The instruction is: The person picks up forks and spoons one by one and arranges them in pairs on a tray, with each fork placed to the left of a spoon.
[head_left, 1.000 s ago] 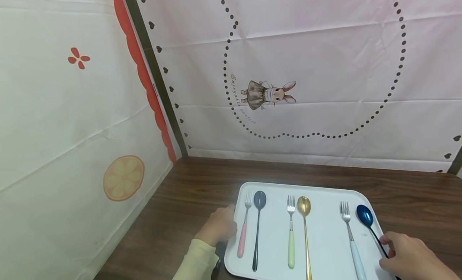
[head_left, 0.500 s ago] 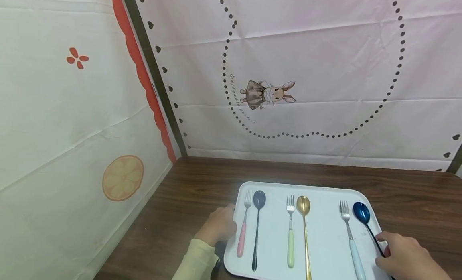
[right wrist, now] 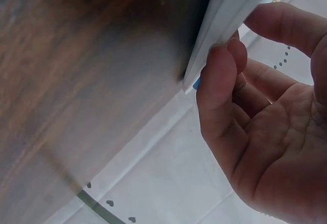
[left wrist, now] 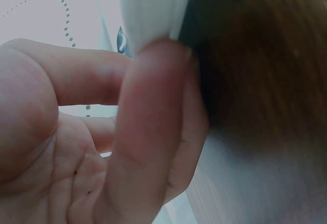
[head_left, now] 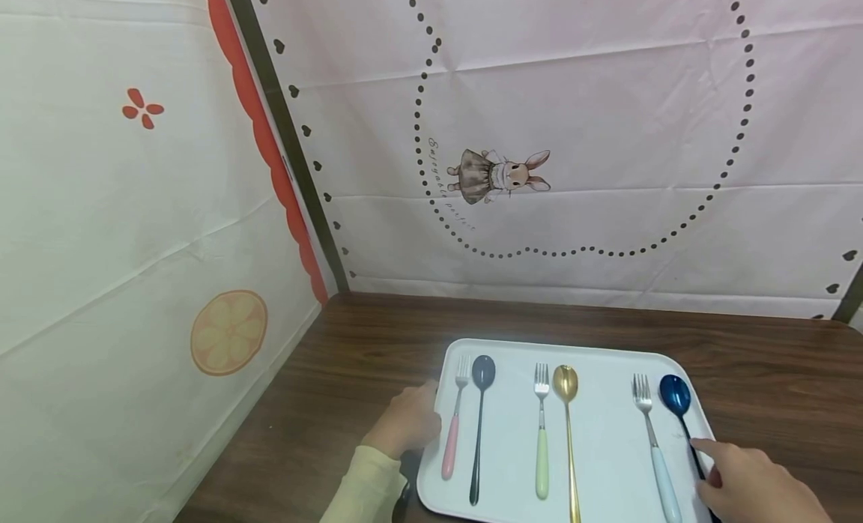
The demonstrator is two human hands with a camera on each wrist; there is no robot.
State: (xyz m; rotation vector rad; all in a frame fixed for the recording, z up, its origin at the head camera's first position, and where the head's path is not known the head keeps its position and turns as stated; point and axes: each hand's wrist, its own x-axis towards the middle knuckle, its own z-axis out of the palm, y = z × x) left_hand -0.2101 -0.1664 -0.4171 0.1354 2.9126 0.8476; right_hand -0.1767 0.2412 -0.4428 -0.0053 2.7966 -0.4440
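A white tray (head_left: 607,433) lies on the table with three fork-and-spoon pairs on it. My left hand (head_left: 407,422) grips its left rim; the left wrist view has the fingertips against the white edge (left wrist: 156,9). At the right side, my right hand (head_left: 758,478) holds the dark handle of the blue spoon (head_left: 675,394) between thumb and fingers. Beside that spoon is a fork with a light blue handle (head_left: 664,478). In the right wrist view the fingers touch the tray's rim (right wrist: 225,19), and the handle is mostly hidden.
A green-handled fork (head_left: 542,463) and gold spoon (head_left: 565,384) occupy the tray's middle. Left of them are a pink-handled fork (head_left: 451,448) and grey spoon (head_left: 483,373). The brown table (head_left: 323,403) meets a patterned cloth (head_left: 607,118) behind and another cloth (head_left: 135,231) at left.
My right hand has shifted left with the blue spoon's handle, so the spoon stands straighter and closer to the blue-handled fork. The left hand stays at the rim.
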